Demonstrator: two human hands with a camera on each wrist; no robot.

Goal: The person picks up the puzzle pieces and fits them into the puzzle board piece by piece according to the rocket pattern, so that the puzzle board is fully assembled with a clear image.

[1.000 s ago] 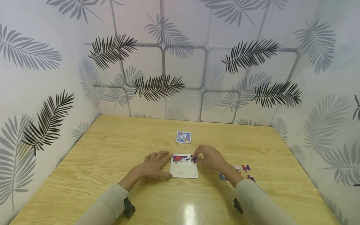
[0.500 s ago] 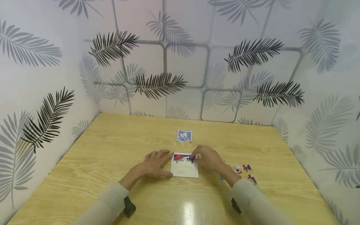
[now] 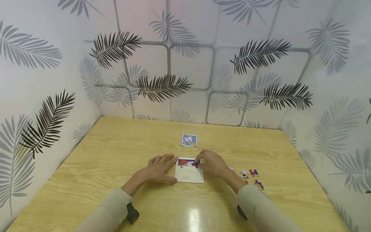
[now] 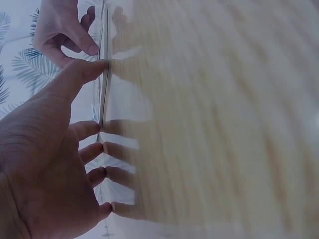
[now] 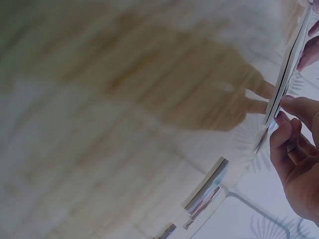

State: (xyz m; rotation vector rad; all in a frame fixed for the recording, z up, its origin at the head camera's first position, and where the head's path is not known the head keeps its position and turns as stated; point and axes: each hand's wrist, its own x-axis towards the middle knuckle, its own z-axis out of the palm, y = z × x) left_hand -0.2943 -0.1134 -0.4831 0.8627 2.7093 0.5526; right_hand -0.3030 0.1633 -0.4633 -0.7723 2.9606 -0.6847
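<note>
A white square puzzle tray (image 3: 188, 176) lies flat on the table, with a strip of joined puzzle pieces (image 3: 184, 162) along its far edge, showing red, white and purple. My left hand (image 3: 160, 169) rests beside the tray's left side, index fingertip and thumb tip against it. In the left wrist view the fingers (image 4: 90, 153) are spread, their tips down on the tabletop. At the tray's far right corner my right hand (image 3: 214, 163) pinches a small purple puzzle piece (image 3: 196, 165) at the end of the strip. Its fingertips partly hide that piece.
Several loose puzzle pieces (image 3: 253, 173) lie right of the tray, partly behind the right forearm. Beyond the tray is a small picture card (image 3: 189, 140) with a white cartoon figure on blue. Leaf-patterned walls (image 3: 185, 106) border the wooden table (image 3: 139, 135).
My right hand has shifted slightly left with the purple piece, closing the gap to the strip. The left hand has stayed at the tray's side.
</note>
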